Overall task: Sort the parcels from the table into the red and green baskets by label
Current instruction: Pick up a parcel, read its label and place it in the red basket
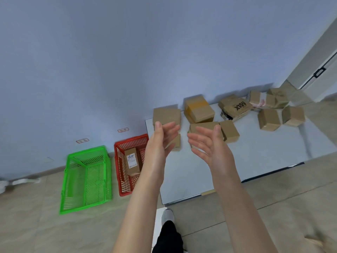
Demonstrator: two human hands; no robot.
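Several brown cardboard parcels lie along the far side of the low white table (255, 157). My left hand (162, 137) and my right hand (207, 141) hover palms facing each other above the table's left end, fingers spread, holding nothing. A small parcel (176, 143) sits partly hidden between them. Behind my hands are a flat parcel (166, 115) and a yellow-taped parcel (198, 110). On the floor to the left stand the red basket (121, 172), with one labelled parcel (131, 161) inside, and the green basket (87, 179), which holds nothing.
A blue wall runs behind the table and baskets, with two small labels (82, 140) stuck above the baskets. A door frame (317, 70) is at the right. My foot (167, 216) stands on the tiled floor before the table.
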